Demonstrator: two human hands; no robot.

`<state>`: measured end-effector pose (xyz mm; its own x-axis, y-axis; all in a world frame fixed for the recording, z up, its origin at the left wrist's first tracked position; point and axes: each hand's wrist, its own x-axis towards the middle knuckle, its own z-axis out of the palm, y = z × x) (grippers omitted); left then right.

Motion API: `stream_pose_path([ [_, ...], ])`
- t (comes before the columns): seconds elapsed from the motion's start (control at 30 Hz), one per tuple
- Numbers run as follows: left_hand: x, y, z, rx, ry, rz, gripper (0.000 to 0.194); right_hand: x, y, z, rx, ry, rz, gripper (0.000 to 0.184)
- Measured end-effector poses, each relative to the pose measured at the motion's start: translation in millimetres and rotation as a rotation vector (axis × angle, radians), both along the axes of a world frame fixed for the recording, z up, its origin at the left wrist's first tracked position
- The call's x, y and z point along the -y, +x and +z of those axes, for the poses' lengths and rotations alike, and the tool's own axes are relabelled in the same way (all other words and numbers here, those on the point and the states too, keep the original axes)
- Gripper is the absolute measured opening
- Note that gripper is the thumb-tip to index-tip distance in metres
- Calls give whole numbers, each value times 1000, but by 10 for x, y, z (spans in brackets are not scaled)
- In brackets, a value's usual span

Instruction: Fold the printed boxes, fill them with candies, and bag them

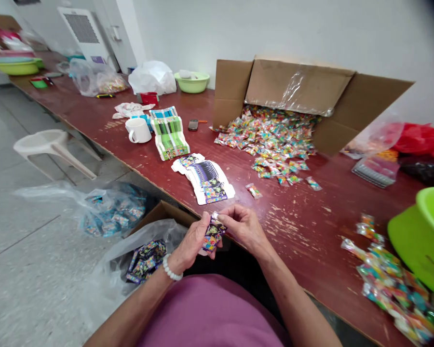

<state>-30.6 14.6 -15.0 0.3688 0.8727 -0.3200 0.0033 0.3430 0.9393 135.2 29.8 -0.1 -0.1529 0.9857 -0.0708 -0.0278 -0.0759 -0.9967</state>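
Observation:
Just in front of the table edge, my left hand (pixel 193 241) and my right hand (pixel 240 225) both grip a small purple printed paper box (pixel 212 234). The left hand's fingers wrap round its lower part, and a white bead bracelet sits on that wrist. My right hand pinches the box's top end. A stack of flat purple box blanks (pixel 205 179) lies on the table right behind my hands. One loose candy packet (pixel 253 191) lies to the right of that stack.
A tipped cardboard carton (pixel 304 91) spills several colourful candy packets (pixel 275 140) onto the red table (pixel 304 226). Green-striped blanks (pixel 170 137), a white mug (pixel 139 130) and a phone (pixel 193 125) stand further back. A green basin (pixel 425 236) is at right. A bag-lined box of finished boxes (pixel 146 258) sits on the floor.

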Motion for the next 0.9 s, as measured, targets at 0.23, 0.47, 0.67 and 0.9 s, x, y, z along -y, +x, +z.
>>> stream_pose_path([
  [0.23, 1, 56, -10, 85, -115, 53, 70, 135, 28, -7, 190, 256, 133, 20],
  [0.47, 20, 123, -12, 315, -312, 68, 51, -189, 262, -91, 456, 372, 30, 23],
  [0.67, 200, 19, -90, 325, -330, -93, 38, -759, 839, -292, 1031, 105, -493, 27],
  [0.9, 25, -599, -170, -281, -34, -278, 30, -680, 895, -442, 895, 69, -397, 17],
])
